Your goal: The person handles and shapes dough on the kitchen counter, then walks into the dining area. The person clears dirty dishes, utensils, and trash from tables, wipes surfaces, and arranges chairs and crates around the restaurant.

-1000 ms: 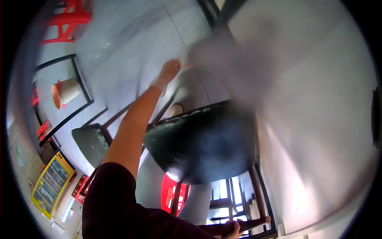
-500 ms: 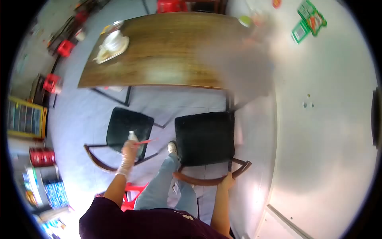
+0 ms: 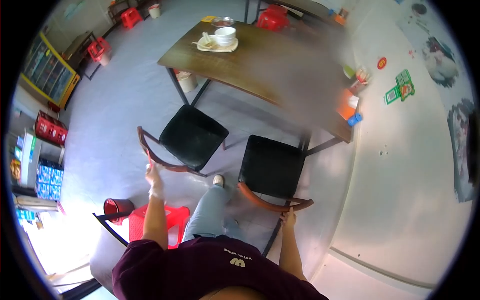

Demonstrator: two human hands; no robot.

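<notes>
My left hand (image 3: 154, 178), in a thin clear glove, is closed around a thin red strip-like item (image 3: 149, 159) whose kind I cannot make out. It is beside the wooden backrest of the left chair (image 3: 194, 136), which has a black seat. With fingers on the curved wooden back rail, my right hand (image 3: 288, 218) grips the right chair (image 3: 272, 165), also black-seated. Both chairs stand on the near side of a brown wooden table (image 3: 240, 75). On the tabletop, a tray (image 3: 231, 48) carries stacked white bowls (image 3: 225, 35).
A red stool (image 3: 175, 218) and a dark red bin (image 3: 119, 206) stand close on my left. The white wall (image 3: 385, 190) runs along my right. An orange tissue box (image 3: 346, 104) and a blue can (image 3: 355, 119) sit at the table's right end. A grey blur covers part of the table.
My view has shifted, showing more floor and wall. My left hand has moved from over the left chair's seat to beside its backrest. My right hand stays on the right chair's rail.
</notes>
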